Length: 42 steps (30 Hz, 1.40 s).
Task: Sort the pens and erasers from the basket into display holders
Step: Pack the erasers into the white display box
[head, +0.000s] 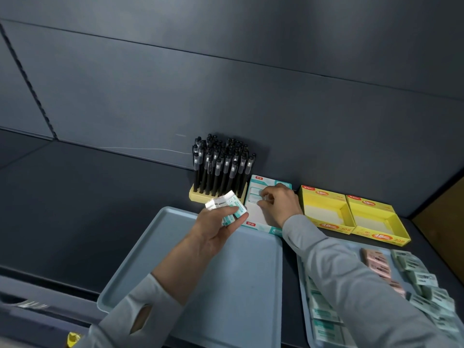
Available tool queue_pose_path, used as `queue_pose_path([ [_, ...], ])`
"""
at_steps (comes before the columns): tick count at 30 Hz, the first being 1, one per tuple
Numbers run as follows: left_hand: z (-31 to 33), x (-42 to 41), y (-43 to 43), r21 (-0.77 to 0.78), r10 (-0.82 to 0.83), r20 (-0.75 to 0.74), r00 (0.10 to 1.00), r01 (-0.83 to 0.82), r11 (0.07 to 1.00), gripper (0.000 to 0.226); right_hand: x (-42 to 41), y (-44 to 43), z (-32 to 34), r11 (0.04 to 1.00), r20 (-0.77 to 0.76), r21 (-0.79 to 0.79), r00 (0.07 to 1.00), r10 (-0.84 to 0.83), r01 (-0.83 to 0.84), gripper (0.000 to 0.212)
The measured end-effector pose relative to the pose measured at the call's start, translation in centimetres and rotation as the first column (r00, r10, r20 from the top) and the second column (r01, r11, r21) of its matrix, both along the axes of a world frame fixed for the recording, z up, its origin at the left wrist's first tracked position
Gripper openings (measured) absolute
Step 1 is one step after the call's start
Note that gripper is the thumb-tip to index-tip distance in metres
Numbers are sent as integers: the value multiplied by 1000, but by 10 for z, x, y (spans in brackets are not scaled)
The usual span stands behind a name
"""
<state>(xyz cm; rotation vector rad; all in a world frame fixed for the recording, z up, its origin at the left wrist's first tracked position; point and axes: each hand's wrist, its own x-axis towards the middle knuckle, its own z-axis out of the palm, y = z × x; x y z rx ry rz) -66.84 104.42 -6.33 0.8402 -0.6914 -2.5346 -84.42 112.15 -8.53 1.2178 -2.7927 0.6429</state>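
A dark shelf [100,209] spreads under and beyond both hands, backed by a dark panelled wall. A grey-blue tray [238,285] lies beneath the left hand [213,229] and its grey sleeve. A second tray [302,280] sits below the right forearm, on the outer side of the right hand [281,204] and nearer the person. It carries loose green-and-white erasers [421,280] and a few pink erasers [376,262]. Just outward of the right hand stand two open yellow display boxes [334,226], side by side and touching. Directly under the right hand is a white-and-teal display box [256,217], between the yellow boxes and the pen holder [198,195]. That cream holder stands just beyond the left hand's fingertips against the wall, packed with upright black pens [221,164]. The left hand is palm up, with fingers and thumb curled round a small stack of teal-and-white wrapped erasers [231,207], held above the far edge of the first tray. The right hand reaches into the teal box, knuckles up and fingers curled. Its thumb and forefinger pinch one eraser [256,197] at the far end of the box, beside another already lying there.
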Motion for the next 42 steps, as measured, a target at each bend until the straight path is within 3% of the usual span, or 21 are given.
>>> queue_pose_path([
  [3,-2,-1,0,-50,-20,8,1000,20,999,32,-4,2,0,1000,54,-6,998,-10,10,20],
  [6,-3,-4,1,-104,-13,16,1000,14,995,33,0,5,16,982,132,-190,991,10,15,9],
  [7,-2,-6,1,-119,-7,20,1000,9,993,34,3,6,26,964,263,-266,961,88,-15,10],
  [9,-2,-8,3,-158,-9,24,1000,13,987,36,17,6,45,936,528,-326,795,299,-135,13],
  [10,-2,-10,4,-189,-21,30,999,26,982,37,23,5,50,922,556,-316,744,371,-223,12],
  [12,-1,-12,7,-243,-52,54,997,64,968,37,30,5,52,896,520,-302,732,441,-325,13],
  [17,0,-13,6,-154,-54,39,998,59,986,28,21,17,59,898,639,-404,648,415,-177,17],
  [19,0,-11,5,-153,-82,30,996,86,984,27,17,23,59,898,673,-397,605,425,-189,22],
  [21,-2,-12,7,-182,-93,55,994,101,978,29,16,26,57,903,673,-388,612,416,-186,26],
  [24,-4,-13,7,-165,-19,88,996,34,986,21,10,25,51,900,693,-436,645,322,19,30],
  [26,-4,-13,3,-153,14,107,994,2,988,19,6,25,45,909,733,-393,643,221,136,26],
  [28,-4,-12,-1,-151,21,127,992,-2,988,17,6,25,36,949,762,-290,630,149,126,24],
  [31,-2,-12,-4,-92,42,148,988,-28,995,7,6,26,23,993,647,-121,757,93,-19,27],
  [33,2,-12,-4,-41,51,132,990,-46,998,10,7,24,19,996,556,-80,828,68,-28,25],
  [36,5,-13,-4,51,52,75,996,-56,997,10,7,18,19,991,160,87,983,90,-104,26],
  [38,5,-14,-5,76,57,63,996,-61,995,13,9,14,18,985,21,116,991,129,-130,31],
  [42,5,-14,-3,82,14,25,1000,-16,997,11,13,9,13,988,-72,79,987,141,-136,27],
])
